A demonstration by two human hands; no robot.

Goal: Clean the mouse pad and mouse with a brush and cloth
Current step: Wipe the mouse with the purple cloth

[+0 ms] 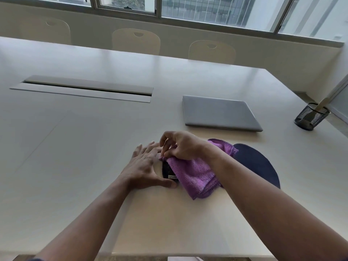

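Observation:
A black mouse (167, 171) lies on the white table, mostly covered by a purple cloth (195, 175). My left hand (146, 166) rests beside the mouse with straight fingers, its thumb against the mouse's near end. My right hand (181, 146) pinches the cloth over the top of the mouse. A dark blue round mouse pad (258, 163) lies to the right, partly under the cloth and my right forearm. A brush handle (322, 104) sticks out of a black mesh cup (310, 117) at the far right.
A shut grey laptop (220, 113) lies behind the mouse pad. A long cable hatch (82, 89) is set into the table at the left. Several pale chairs (136, 41) stand along the far edge under the windows.

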